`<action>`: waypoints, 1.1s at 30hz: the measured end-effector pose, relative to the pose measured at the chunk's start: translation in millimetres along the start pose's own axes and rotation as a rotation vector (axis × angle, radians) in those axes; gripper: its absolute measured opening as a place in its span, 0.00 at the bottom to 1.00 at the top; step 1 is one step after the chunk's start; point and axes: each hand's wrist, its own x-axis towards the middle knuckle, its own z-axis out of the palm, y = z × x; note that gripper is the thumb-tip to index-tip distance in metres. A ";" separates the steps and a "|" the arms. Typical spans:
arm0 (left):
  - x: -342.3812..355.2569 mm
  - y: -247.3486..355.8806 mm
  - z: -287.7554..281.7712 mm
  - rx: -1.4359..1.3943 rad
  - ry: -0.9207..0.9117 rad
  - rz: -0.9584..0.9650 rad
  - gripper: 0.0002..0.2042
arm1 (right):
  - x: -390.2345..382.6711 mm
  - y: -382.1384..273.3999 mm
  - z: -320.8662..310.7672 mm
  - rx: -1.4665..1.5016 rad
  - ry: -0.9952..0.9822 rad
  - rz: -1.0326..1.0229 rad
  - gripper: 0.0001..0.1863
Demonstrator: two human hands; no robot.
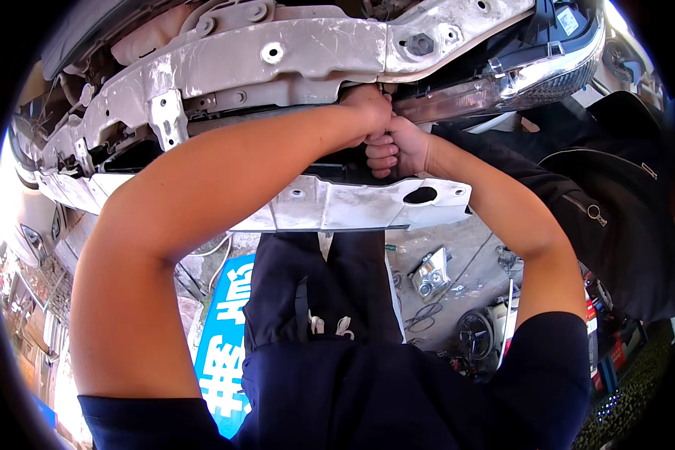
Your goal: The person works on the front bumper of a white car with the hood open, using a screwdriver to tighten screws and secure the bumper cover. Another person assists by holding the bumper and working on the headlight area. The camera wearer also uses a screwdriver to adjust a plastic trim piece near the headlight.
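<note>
My left hand is reaching under the scuffed grey metal crossmember at the car's front, its fingers curled round something I cannot make out. My right hand is just below and to the right, fingers closed, against my left hand; what they hold is hidden. A clear headlamp unit lies right of both hands. A pale lower panel with an oval hole runs beneath them, above my legs.
A black bag or garment drapes at the right. A blue signboard lies under me. On the concrete floor are a loose lamp unit, cables and assorted gear. Another car shows at far left.
</note>
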 end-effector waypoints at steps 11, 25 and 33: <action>-11.0 4.2 2.4 -0.064 0.242 0.048 0.13 | 13.0 15.5 65.9 -0.126 0.786 -0.210 0.18; -30.9 15.7 -9.2 -0.137 0.121 -0.032 0.16 | 14.5 12.8 60.4 -0.157 0.880 -0.371 0.08; -2.1 -0.6 -0.8 -0.162 0.004 0.138 0.13 | 9.8 3.5 0.6 -0.033 -0.083 -0.145 0.18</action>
